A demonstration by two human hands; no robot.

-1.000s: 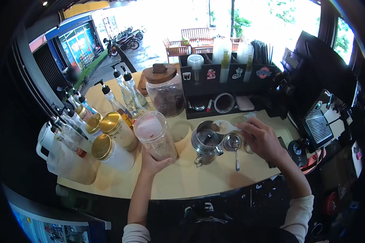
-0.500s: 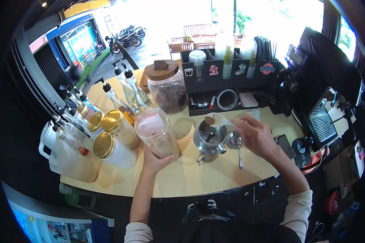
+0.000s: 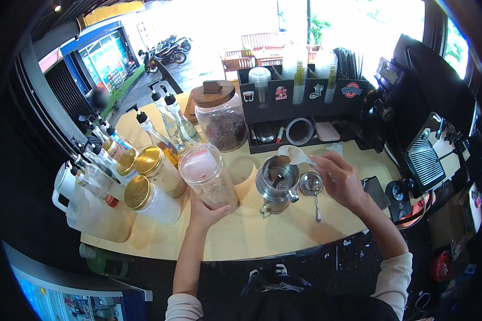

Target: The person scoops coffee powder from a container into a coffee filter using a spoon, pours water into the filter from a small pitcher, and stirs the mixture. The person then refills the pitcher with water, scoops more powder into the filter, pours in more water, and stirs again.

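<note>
My left hand [image 3: 208,213] is wrapped round the lower part of a clear jar [image 3: 211,184]. The jar stands open, with pale contents and a whitish-pink piece showing near its mouth. In my right hand [image 3: 340,176] is a white plastic spoon [image 3: 297,154], held by its handle. The bowl of the spoon is tilted over the rim of a metal cup [image 3: 278,191], and brown powder shows at its edge and below it inside the cup. Something dark also sits in the cup. Just right of the cup, a metal spoon [image 3: 318,206] rests on a small round metal dish [image 3: 308,182].
Gold-lidded jars [image 3: 139,193], pump bottles [image 3: 168,115] and a large white jug [image 3: 91,208] crowd the left side. Behind stand a wooden-lidded jar [image 3: 219,120] and a black organizer [image 3: 305,107] with cups. Dark equipment [image 3: 426,155] is at the right.
The white spoon has moved slightly right and tipped, and brown powder has gone from it into the metal cup. My left hand keeps its hold on the jar.
</note>
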